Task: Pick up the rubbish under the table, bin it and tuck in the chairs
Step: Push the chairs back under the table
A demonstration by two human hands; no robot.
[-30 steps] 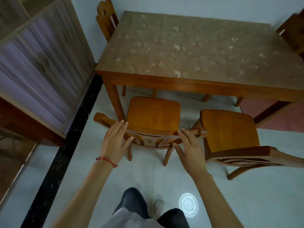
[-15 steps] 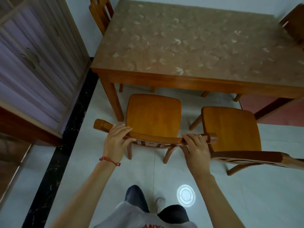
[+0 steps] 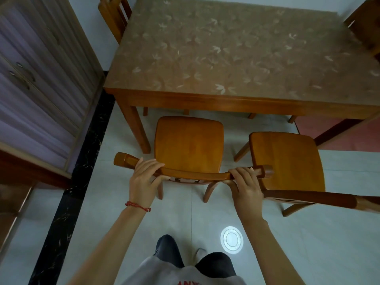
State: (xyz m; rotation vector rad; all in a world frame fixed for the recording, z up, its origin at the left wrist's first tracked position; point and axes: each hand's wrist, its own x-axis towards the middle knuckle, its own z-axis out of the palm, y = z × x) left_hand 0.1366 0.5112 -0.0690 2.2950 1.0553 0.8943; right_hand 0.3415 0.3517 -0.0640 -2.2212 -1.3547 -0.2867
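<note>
An orange wooden chair stands in front of me, its seat just short of the wooden table with a leaf-patterned top. My left hand grips the left part of the chair's top rail. My right hand grips the right part of the same rail. A second, matching chair stands to the right, pulled out from the table and angled. No rubbish shows on the visible floor under the table.
A wooden cabinet with purple-lined glass doors stands along the left wall. Two more chairs sit at the far left and far right of the table. A round light spot lies on the pale tiled floor near my feet.
Both hands went from hovering open behind the chair to closing on its top rail. I stepped closer and the chair's seat sits nearer the table's edge.
</note>
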